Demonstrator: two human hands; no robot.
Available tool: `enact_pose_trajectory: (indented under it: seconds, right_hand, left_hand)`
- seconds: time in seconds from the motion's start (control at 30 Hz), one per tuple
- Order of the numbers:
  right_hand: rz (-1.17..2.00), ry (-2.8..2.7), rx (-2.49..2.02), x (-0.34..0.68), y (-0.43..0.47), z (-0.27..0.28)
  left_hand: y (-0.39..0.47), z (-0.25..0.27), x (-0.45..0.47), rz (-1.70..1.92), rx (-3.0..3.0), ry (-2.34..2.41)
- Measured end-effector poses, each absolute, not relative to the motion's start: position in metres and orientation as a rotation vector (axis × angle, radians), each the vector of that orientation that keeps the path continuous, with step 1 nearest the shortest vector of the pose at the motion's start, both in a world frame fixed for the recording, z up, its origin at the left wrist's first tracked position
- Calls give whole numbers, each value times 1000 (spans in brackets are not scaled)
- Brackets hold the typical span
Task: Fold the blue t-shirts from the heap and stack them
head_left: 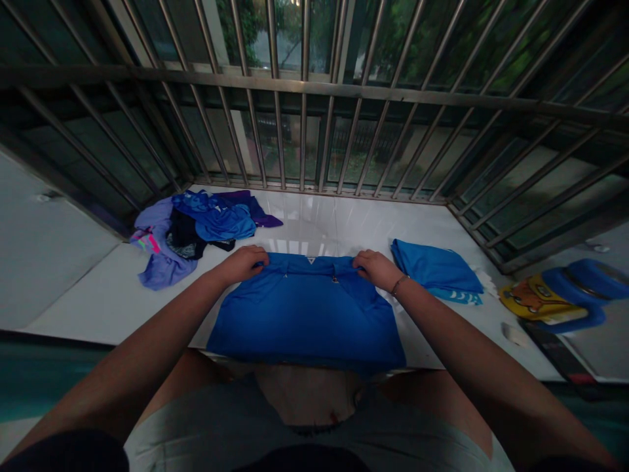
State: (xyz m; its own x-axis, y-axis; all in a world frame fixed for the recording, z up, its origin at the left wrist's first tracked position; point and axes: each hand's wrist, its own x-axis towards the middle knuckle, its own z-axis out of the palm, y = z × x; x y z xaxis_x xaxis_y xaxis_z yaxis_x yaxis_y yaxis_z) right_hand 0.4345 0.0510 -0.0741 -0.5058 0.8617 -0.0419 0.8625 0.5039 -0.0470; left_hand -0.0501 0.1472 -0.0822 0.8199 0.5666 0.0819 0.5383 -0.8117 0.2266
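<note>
A blue garment (pixel 304 314) lies spread flat on the white ledge in front of me, wider towards me than at its far edge. A small white triangular mark sits mid-way along that far edge. My left hand (pixel 249 262) pinches the garment's far left corner, and my right hand (pixel 376 267) grips its far right corner, with a thin bracelet on the wrist. The garment's near edge reaches the front of the ledge, close to my lap. To the right of my right hand rests a folded blue stack of cloth (pixel 435 269).
A loose heap of purple, blue and black clothes (pixel 211 223) lies at the left on the ledge (pixel 314 219). At the right stand a yellow and blue container (pixel 545 298) and a dark flat object (pixel 557 354). Metal window bars (pixel 304 85) close off the far side.
</note>
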Motion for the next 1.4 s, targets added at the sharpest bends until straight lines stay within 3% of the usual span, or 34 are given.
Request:
enact_pose_trajectory:
  seconds: [0.2, 0.4, 0.63, 0.87, 1.17, 1.4]
  right_hand:
    - [-215, 2722, 1427, 442, 23, -69]
    - [-80, 2494, 1832, 442, 40, -55]
    - [-184, 2337, 1975, 445, 80, -69]
    - [-272, 2275, 1998, 457, 107, -74]
    - [2, 2281, 2312, 457, 132, -33]
    - [156, 2616, 2306, 455, 49, -18]
  left_hand:
    - [130, -85, -65, 282, 2762, 777]
    - [158, -85, -62, 425, 2651, 1178]
    - [202, -85, -56, -4, 2432, 1316]
    - [222, -78, -46, -121, 2426, 1199]
    - [247, -37, -33, 198, 2475, 1421]
    - [176, -27, -60, 425, 2557, 1312]
